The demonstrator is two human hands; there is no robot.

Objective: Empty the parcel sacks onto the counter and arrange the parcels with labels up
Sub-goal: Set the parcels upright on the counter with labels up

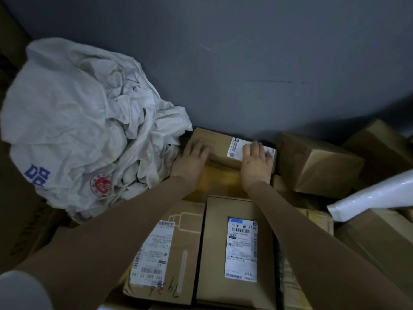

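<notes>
A crumpled white parcel sack [73, 121] with blue and red print lies heaped at the left against the grey wall [245, 63]. Just right of it, tight to the wall, sits a cardboard box [220, 145], label [237, 148] up. The left hand [192, 156] lies flat and open on its left end, touching the sack; the right hand [257, 162] presses flat on the label, gripping nothing. A tilted box [317, 164] crowds its right edge. Two labelled boxes [234, 247] lie nearer, between the forearms.

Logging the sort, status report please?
Both hands, left hand and right hand, flat on far box, label up. Two near boxes labels up. Empty sack bunched left.
</notes>
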